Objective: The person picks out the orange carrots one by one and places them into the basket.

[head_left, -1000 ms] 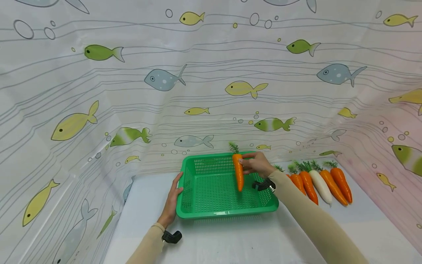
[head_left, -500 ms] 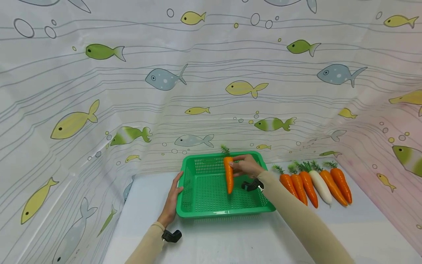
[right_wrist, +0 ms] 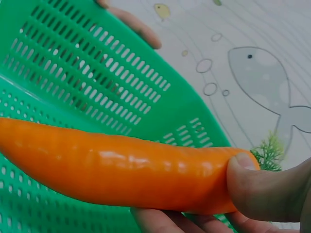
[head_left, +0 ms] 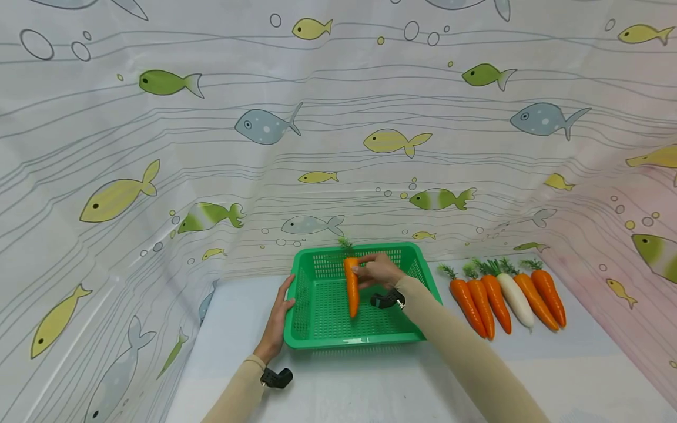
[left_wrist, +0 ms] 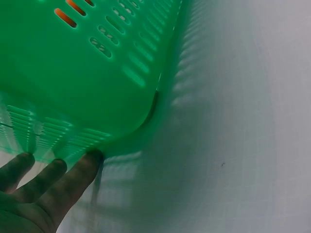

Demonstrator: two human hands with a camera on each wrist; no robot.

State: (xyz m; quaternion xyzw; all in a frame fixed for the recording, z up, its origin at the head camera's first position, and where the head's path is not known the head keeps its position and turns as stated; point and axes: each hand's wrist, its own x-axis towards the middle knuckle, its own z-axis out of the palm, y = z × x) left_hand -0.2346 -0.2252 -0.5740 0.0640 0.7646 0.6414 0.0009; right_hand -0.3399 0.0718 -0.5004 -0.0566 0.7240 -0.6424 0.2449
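Note:
An orange carrot (head_left: 352, 291) with a green leafy top hangs over the inside of a green basket (head_left: 354, 341), its tip pointing toward the basket's front. My right hand (head_left: 379, 271) pinches it near the leafy end. In the right wrist view, the thumb lies on the carrot (right_wrist: 121, 170) and the other fingers are under it. My left hand (head_left: 275, 326) rests against the basket's left side; in the left wrist view, its straight fingers (left_wrist: 68, 187) touch the outer wall (left_wrist: 73, 73). Under the held carrot, the basket floor shows bare mesh.
Right of the basket, several orange carrots (head_left: 468, 308) and one white radish (head_left: 515, 301) lie side by side on the white table (head_left: 233, 329). A fish-patterned curtain (head_left: 338, 88) stands behind and along both sides.
My right hand has carried the carrot leftward and slightly lower over the basket, from its right part toward the middle. The left hand has stayed at the basket's left side.

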